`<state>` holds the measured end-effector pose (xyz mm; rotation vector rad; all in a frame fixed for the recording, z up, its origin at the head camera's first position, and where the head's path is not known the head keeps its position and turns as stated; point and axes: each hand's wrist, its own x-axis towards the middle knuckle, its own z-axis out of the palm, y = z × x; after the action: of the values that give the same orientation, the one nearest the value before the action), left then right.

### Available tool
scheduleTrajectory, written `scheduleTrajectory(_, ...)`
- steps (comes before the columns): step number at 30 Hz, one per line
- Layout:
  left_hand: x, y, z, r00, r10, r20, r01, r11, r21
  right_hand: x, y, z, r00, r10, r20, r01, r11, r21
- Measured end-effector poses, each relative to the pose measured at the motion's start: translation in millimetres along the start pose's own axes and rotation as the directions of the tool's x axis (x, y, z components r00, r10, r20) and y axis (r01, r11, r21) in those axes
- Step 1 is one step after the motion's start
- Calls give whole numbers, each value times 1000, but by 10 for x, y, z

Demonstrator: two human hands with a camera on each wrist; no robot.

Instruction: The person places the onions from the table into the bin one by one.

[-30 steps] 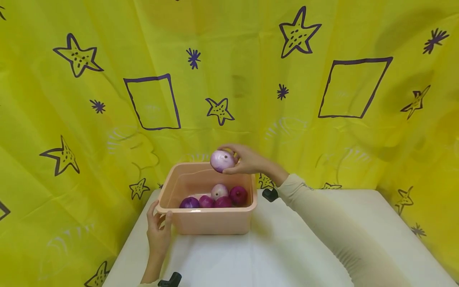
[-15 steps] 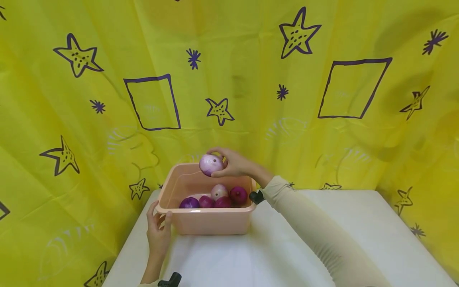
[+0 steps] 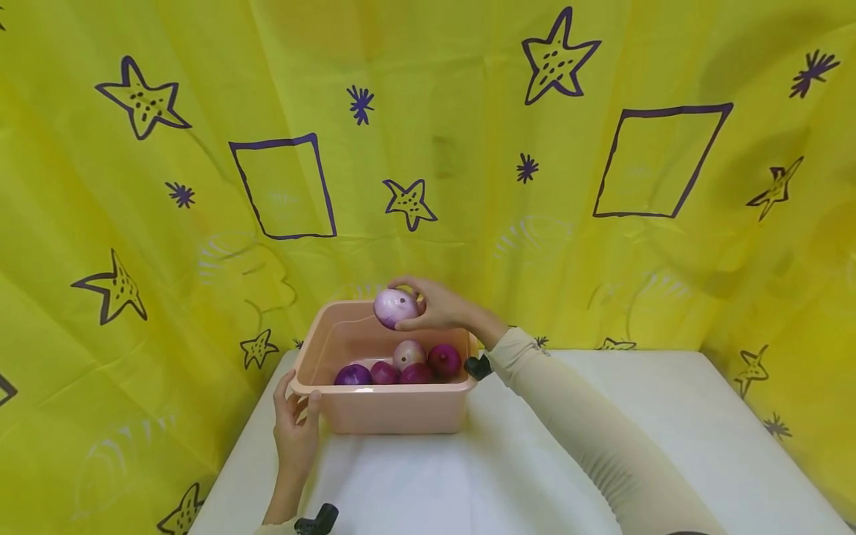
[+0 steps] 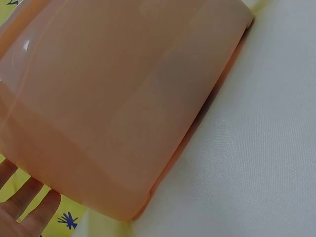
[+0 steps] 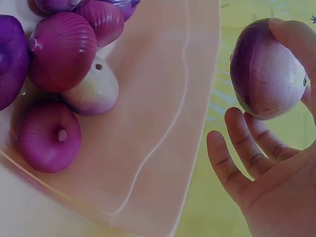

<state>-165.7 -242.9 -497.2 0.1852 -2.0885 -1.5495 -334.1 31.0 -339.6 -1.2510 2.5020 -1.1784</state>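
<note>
My right hand [image 3: 438, 306] pinches a glossy round purple-and-white turnip [image 3: 395, 308] above the back rim of a peach plastic bin [image 3: 394, 412]. In the right wrist view, thumb and fingertips hold the turnip [image 5: 266, 71] at its ends, and the other fingers are spread. My left hand [image 3: 295, 427] grips the bin's front-left corner, and in the left wrist view its fingertips [image 4: 47, 210] touch the bin wall [image 4: 108, 108]. Inside the bin lie a second pale turnip [image 3: 409, 355] and several purple-red onions [image 3: 444, 360], partly hidden by the front wall.
The bin stands on a white-covered table [image 3: 588, 431], toward the back. Just behind it hangs a yellow curtain [image 3: 461, 148] printed with stars and squares, which also runs along both sides.
My right hand has moved left with the turnip, from the bin's back-right side toward its middle, then nearly stopped. The left hand has kept its place on the corner.
</note>
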Motion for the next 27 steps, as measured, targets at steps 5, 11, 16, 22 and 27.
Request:
scheduleTrajectory(5,-4,10,-2,1000,2,6,-2,1000,-4,-16,10,10,1000,20,15,-20,1000,-3)
scheduleTrajectory(11,18,29,-24,1000,3,26,-2,1000,-10,-49,0,-6,997,70,40,-68,997,-41)
scheduleTrajectory(16,42,28,-26,999,10,32,-9,1000,-18,-80,-20,-17,997,77,26,-76,996,-47)
scheduleTrajectory(22,45,19,-28,1000,17,13,-17,1000,0,-119,-45,-35,999,52,9,-51,998,-44)
scheduleTrajectory(27,25,47,-52,1000,16,9,-16,1000,10,-175,-54,-44,999,40,-13,-41,998,-45)
